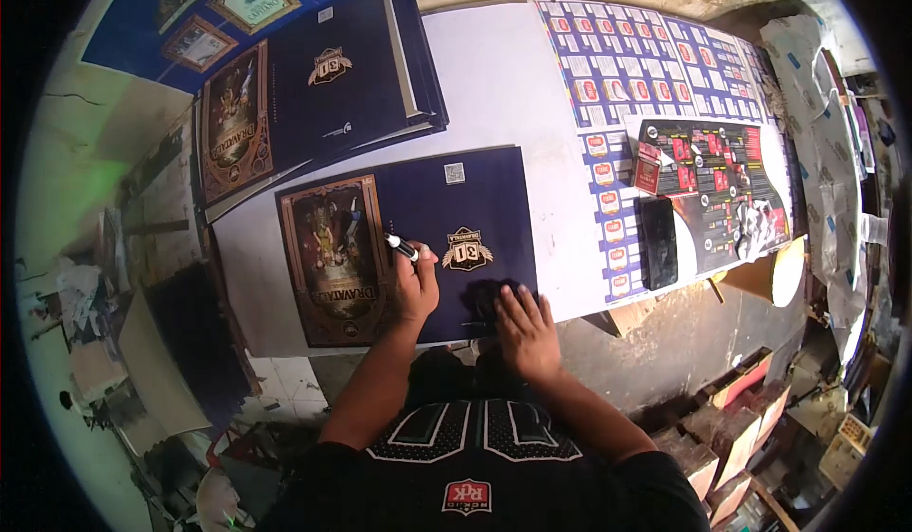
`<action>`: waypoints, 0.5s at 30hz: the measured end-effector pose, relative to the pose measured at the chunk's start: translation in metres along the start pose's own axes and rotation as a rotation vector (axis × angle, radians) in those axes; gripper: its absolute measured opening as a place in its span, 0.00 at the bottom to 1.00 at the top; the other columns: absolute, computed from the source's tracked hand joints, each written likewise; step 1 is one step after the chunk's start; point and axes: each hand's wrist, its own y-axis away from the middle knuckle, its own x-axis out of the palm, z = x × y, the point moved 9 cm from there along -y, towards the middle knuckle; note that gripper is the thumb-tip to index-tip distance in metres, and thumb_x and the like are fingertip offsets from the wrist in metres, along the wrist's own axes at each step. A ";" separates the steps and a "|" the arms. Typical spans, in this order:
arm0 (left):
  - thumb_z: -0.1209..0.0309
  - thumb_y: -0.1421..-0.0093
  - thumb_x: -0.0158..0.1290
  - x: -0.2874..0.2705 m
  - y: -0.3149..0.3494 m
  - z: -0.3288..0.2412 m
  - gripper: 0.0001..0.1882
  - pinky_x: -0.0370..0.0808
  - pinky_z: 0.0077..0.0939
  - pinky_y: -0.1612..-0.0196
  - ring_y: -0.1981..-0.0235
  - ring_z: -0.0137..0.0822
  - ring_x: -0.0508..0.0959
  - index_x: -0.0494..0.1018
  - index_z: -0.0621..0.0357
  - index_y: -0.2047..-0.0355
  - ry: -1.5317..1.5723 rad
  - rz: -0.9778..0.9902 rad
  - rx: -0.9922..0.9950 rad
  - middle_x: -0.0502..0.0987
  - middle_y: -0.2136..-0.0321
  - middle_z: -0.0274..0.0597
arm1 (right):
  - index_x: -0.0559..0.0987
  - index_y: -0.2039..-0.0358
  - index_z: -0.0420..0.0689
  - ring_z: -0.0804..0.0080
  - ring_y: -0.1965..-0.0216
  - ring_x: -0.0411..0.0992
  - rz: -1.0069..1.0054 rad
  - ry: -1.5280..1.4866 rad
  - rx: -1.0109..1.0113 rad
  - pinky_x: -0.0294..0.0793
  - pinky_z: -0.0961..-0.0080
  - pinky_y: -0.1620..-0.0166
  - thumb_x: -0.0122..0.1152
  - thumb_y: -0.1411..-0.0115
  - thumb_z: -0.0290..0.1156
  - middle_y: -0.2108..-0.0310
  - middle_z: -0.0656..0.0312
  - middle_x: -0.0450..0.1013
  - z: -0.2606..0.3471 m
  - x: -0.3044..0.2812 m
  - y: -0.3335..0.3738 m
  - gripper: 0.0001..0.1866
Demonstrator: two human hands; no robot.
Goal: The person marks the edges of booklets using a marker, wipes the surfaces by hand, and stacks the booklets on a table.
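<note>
A dark blue printed cover (494, 195) with a brown ornate picture panel on its left lies flat in front of me on the white table surface. My left hand (416, 290) is closed around a black and white pen (403, 247), held over the cover near the edge of the picture panel. My right hand (530, 334) rests on the cover's lower right part with its fingers stretched out. Beside those fingertips is a dark patch, and I cannot tell whether it is shadow or an object.
A stack of similar blue covers (370, 85) lies at the back left. To the right, printed sheets (617, 66) cover the table, with a black phone (659, 242), a small red box (648, 169) and a black-red printed sheet (722, 190) on them. Wooden pieces (727, 427) stand at lower right.
</note>
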 end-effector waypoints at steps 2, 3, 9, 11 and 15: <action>0.64 0.27 0.41 0.000 0.001 -0.007 0.12 0.65 0.24 0.72 0.76 0.24 0.67 0.66 0.61 0.61 -0.035 -0.002 0.056 0.72 0.74 0.35 | 0.70 0.38 0.43 0.52 0.31 0.54 -0.025 0.014 0.088 0.51 0.50 0.31 0.51 0.38 0.31 0.30 0.55 0.54 -0.035 -0.005 -0.055 0.26; 0.66 0.28 0.42 0.001 0.000 -0.005 0.11 0.68 0.24 0.71 0.76 0.26 0.70 0.67 0.63 0.62 -0.009 -0.020 0.050 0.73 0.75 0.37 | 0.69 0.38 0.42 0.52 0.31 0.54 -0.097 0.036 0.147 0.51 0.51 0.31 0.50 0.36 0.32 0.30 0.54 0.55 -0.055 -0.020 -0.101 0.25; 0.70 0.29 0.42 0.007 -0.007 -0.012 0.09 0.71 0.24 0.68 0.73 0.28 0.73 0.67 0.64 0.62 -0.019 0.073 0.000 0.72 0.74 0.37 | 0.69 0.39 0.42 0.54 0.32 0.55 -0.242 0.071 0.004 0.52 0.51 0.32 0.48 0.35 0.33 0.33 0.54 0.60 -0.079 -0.036 -0.154 0.24; 0.69 0.28 0.42 0.000 -0.006 0.010 0.09 0.70 0.24 0.68 0.73 0.28 0.73 0.66 0.63 0.60 0.131 0.029 -0.010 0.72 0.74 0.37 | 0.69 0.39 0.42 0.52 0.31 0.54 -0.155 0.058 0.112 0.50 0.49 0.31 0.49 0.37 0.32 0.34 0.53 0.60 -0.047 -0.019 -0.083 0.25; 0.67 0.28 0.42 0.009 -0.007 -0.028 0.09 0.69 0.23 0.67 0.73 0.26 0.71 0.65 0.62 0.60 0.004 0.057 0.059 0.71 0.74 0.36 | 0.69 0.38 0.44 0.52 0.31 0.53 0.087 -0.085 0.196 0.47 0.46 0.31 0.50 0.39 0.31 0.35 0.54 0.62 0.064 0.050 0.021 0.28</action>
